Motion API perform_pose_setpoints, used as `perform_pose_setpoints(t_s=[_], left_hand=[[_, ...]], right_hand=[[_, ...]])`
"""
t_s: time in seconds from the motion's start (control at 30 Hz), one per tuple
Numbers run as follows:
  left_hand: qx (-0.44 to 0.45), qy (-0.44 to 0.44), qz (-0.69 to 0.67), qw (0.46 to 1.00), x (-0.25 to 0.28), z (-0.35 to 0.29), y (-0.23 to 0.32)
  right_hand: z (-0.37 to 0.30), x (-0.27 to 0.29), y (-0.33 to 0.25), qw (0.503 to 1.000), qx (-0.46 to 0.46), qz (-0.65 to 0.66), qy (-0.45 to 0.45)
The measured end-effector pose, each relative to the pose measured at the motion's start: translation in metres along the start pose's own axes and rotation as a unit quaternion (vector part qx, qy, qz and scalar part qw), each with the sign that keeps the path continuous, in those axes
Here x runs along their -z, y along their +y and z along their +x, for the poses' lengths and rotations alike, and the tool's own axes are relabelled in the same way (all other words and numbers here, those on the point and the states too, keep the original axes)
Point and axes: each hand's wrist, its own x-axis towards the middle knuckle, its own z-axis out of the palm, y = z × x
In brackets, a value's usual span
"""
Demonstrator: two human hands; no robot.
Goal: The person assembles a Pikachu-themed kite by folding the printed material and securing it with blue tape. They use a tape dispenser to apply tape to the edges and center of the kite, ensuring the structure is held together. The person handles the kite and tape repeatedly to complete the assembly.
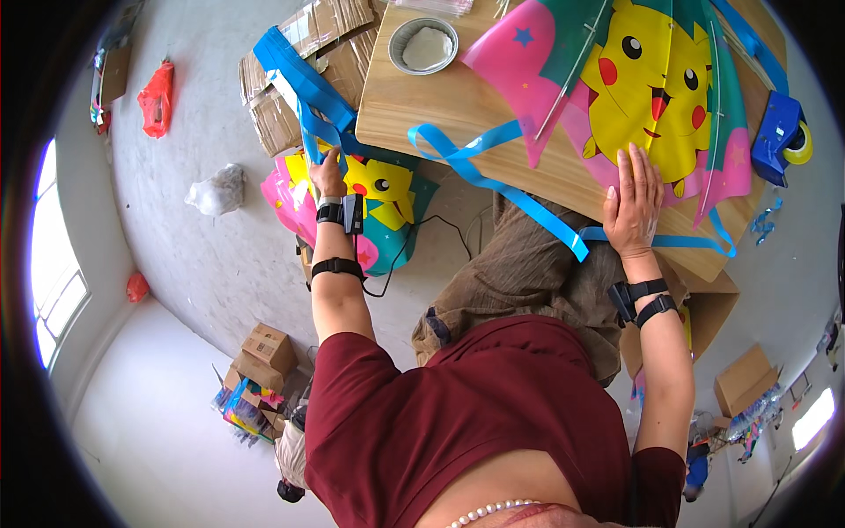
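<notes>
A kite (656, 97) printed with a yellow cartoon animal on pink and green lies on the wooden table (414, 106). My right hand (635, 204) rests flat on its lower edge, fingers stretched out and side by side. Off the table's left side, my left hand (328, 174) is closed on blue ribbon (308, 81), which hangs in long folded strips over cardboard. Below that hand, partly behind it, is another printed kite (387, 198). A looped blue tail strip (519, 202) trails from the tabletop over its near edge.
A metal bowl (423, 46) with something white inside stands on the table. A blue tape dispenser (779, 141) sits at the right edge. Flattened cardboard (339, 62) is left of the table, and an open carton (713, 308) is below its right side. A black cable (449, 222) hangs nearby.
</notes>
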Motion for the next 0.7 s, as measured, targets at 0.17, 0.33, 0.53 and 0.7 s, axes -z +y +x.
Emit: perform_pose_setpoints(t_s=[0.17, 0.33, 0.53, 0.7], left_hand=[[0.179, -0.032, 0.014, 0.983, -0.028, 0.014, -0.004], [-0.020, -0.123, 0.292, 0.948, 0.031, 0.059, -0.082], [0.083, -0.054, 0.246, 0.964, -0.026, 0.054, -0.064], [0.087, 0.070, 0.312, 0.943, -0.019, 0.070, -0.091]], right_hand=[[-0.003, 0.002, -0.002, 1.000, -0.012, -0.009, 0.006], [0.005, -0.002, 0.001, 0.999, 0.015, 0.028, -0.002], [-0.001, 0.001, -0.001, 1.000, -0.004, 0.008, 0.000], [0.003, 0.001, 0.000, 1.000, 0.006, 0.026, -0.006]])
